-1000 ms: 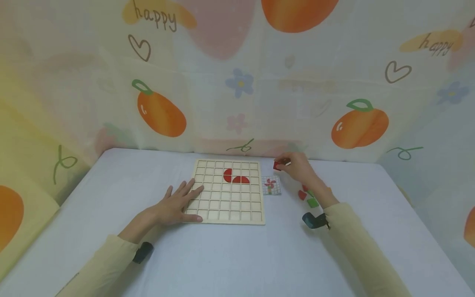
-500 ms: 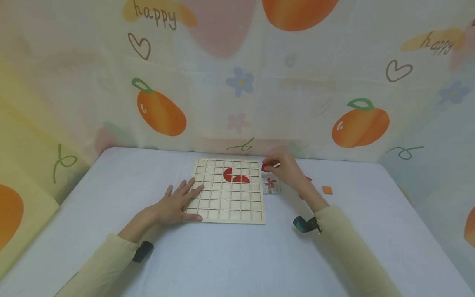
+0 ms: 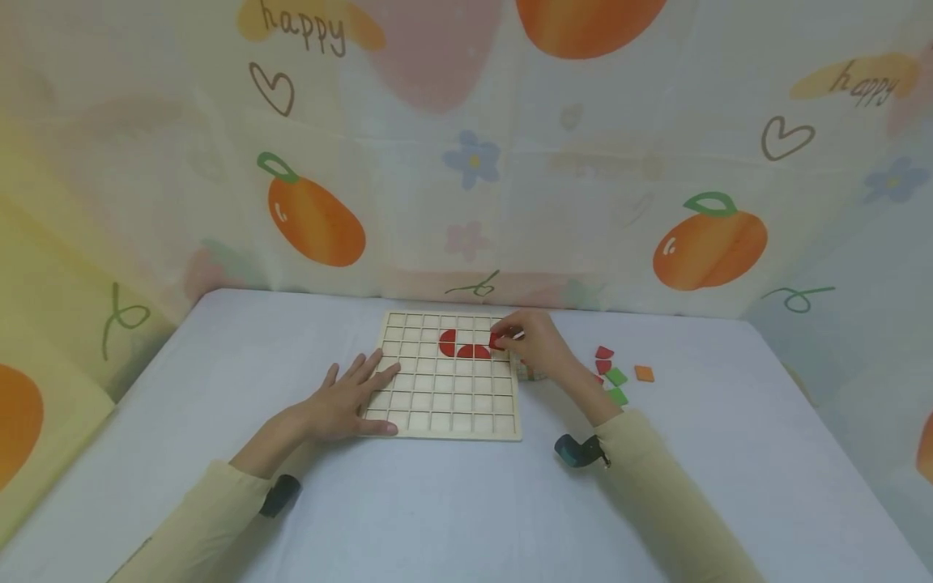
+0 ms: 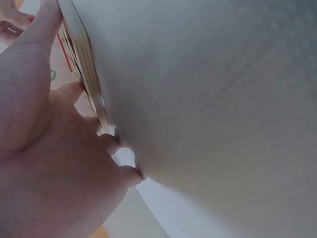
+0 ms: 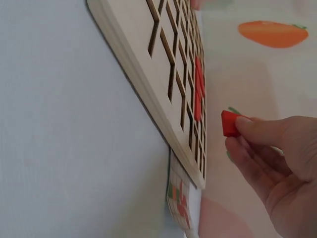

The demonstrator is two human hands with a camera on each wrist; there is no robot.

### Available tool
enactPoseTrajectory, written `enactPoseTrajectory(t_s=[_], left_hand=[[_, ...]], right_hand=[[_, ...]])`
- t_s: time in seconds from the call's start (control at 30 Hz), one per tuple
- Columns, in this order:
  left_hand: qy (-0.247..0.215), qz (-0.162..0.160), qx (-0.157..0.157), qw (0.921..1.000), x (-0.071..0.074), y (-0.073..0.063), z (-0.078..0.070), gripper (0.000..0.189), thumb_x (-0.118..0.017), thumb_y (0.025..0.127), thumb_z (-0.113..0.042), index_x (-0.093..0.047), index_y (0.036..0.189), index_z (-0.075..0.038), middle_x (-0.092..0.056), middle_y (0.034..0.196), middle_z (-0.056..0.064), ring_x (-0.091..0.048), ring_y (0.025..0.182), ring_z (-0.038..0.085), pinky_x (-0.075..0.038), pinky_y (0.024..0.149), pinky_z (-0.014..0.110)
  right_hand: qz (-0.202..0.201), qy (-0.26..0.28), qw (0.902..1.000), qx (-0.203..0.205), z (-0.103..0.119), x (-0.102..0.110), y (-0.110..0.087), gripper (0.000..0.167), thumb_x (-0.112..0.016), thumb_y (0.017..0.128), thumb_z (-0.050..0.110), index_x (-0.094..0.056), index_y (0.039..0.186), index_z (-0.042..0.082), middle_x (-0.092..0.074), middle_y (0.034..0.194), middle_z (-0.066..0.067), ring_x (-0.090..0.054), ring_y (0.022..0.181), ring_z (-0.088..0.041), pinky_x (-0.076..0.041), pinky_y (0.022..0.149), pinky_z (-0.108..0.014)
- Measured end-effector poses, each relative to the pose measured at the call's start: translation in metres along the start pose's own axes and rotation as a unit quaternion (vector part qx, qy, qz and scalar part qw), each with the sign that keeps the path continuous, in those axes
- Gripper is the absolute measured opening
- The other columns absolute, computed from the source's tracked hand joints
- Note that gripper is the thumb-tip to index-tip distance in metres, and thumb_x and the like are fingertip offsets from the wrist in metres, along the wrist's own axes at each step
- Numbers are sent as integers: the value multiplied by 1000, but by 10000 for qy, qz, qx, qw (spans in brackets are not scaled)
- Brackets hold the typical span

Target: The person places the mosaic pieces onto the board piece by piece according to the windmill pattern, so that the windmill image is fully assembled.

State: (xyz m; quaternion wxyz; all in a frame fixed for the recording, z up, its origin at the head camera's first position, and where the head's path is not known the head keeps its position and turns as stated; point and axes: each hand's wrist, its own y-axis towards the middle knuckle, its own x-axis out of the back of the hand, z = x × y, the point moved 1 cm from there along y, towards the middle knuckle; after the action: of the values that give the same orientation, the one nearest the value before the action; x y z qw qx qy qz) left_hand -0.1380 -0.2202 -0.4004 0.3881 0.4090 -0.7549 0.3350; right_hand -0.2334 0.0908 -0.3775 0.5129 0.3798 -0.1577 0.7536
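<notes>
A wooden grid board (image 3: 443, 405) lies on the white table, with several red quarter-round tiles (image 3: 448, 343) set in its upper cells. My left hand (image 3: 342, 402) rests spread on the board's left edge, fingers straight; the left wrist view shows its fingertips along the board's side and on the tablecloth. My right hand (image 3: 535, 344) pinches a red tile (image 5: 229, 123) between thumb and fingers over the board's upper right cells. In the right wrist view that tile is held above the grid surface. A small pattern card (image 5: 178, 198) is tucked beside the board's right edge, partly hidden by the right hand in the head view.
Right of the right forearm lie loose red tiles (image 3: 604, 353), green tiles (image 3: 616, 376) and an orange square tile (image 3: 645, 373). A fruit-printed cloth (image 3: 408, 202) hangs behind the table's back edge.
My right hand has carried the red tile leftward from beyond the card to over the board's right side, uncovering the loose tiles. The left hand has stayed in place.
</notes>
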Motion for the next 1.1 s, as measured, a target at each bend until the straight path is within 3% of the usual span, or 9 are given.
enactPoseTrajectory(t_s=[0.47, 0.67, 0.93, 1.1], left_hand=[[-15, 86, 49, 9999, -2, 7, -6, 100, -70, 81, -60, -22, 157, -15, -3, 163, 20, 2, 148, 44, 6, 111, 68], [10, 96, 74, 9999, -1, 7, -5, 100, -70, 81, -60, -22, 157, -15, -1, 163, 20, 3, 147, 45, 7, 111, 68], [8, 77, 45, 10000, 0, 5, -1, 100, -69, 81, -60, -22, 157, -14, -1, 162, 22, 2, 147, 47, 6, 110, 69], [-7, 79, 20, 10000, -1, 4, -1, 100, -69, 82, -60, -22, 157, -15, -2, 162, 22, 2, 147, 47, 7, 110, 69]], right_hand=[[4, -32, 9998, -210, 11, -20, -6, 15, -75, 85, 6, -76, 100, 4, -73, 96, -5, -65, 86, -18, -54, 79, -31], [274, 114, 9995, -99, 16, -26, -3, 14, -74, 86, 4, -76, 100, 3, -73, 96, -6, -65, 84, -17, -53, 74, -27], [399, -85, 9992, 56, 24, -35, 2, 12, -75, 85, 5, -77, 97, 5, -74, 96, -4, -64, 86, -16, -52, 79, -27], [580, -135, 9981, -156, 27, -41, 2, 11, -73, 87, 7, -76, 98, 6, -73, 94, -2, -63, 88, -15, -52, 80, -27]])
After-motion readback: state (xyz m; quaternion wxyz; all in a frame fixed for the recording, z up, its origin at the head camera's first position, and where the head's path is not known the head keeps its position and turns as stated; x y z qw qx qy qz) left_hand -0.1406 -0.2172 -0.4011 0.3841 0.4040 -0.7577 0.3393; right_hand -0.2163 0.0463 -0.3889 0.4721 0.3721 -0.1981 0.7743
